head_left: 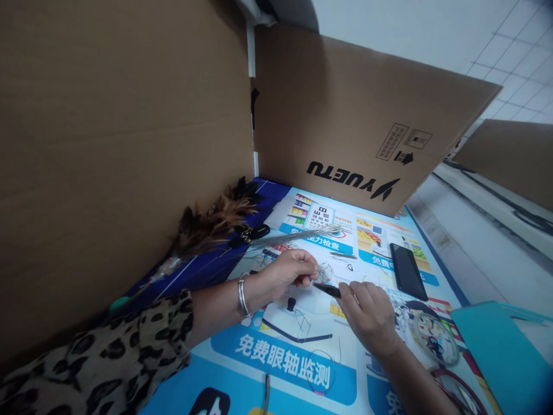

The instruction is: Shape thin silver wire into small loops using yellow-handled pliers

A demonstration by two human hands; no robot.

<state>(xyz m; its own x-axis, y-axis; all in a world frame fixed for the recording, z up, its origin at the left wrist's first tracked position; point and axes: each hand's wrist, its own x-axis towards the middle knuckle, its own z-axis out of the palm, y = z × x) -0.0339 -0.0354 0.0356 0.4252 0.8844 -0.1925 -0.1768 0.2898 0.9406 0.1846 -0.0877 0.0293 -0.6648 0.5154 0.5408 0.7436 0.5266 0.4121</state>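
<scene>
My left hand (288, 273) is closed in a pinch on a small pale fluffy piece (325, 271), held just above the printed poster (280, 363) that covers the table. My right hand (367, 314) is closed around a dark slim tool (327, 289) whose tip points left toward that piece. The two hands sit close together over the middle of the poster. A silver bangle (242, 297) circles my left wrist, below a leopard-print sleeve (95, 363).
A bundle of thin metal wires (298, 235) and a brown feather duster (211, 222) lie behind the hands. A black phone (408, 271) lies to the right. Cardboard walls (345, 115) stand behind and left. A teal folder (505, 351) and round rings (436, 337) lie at lower right.
</scene>
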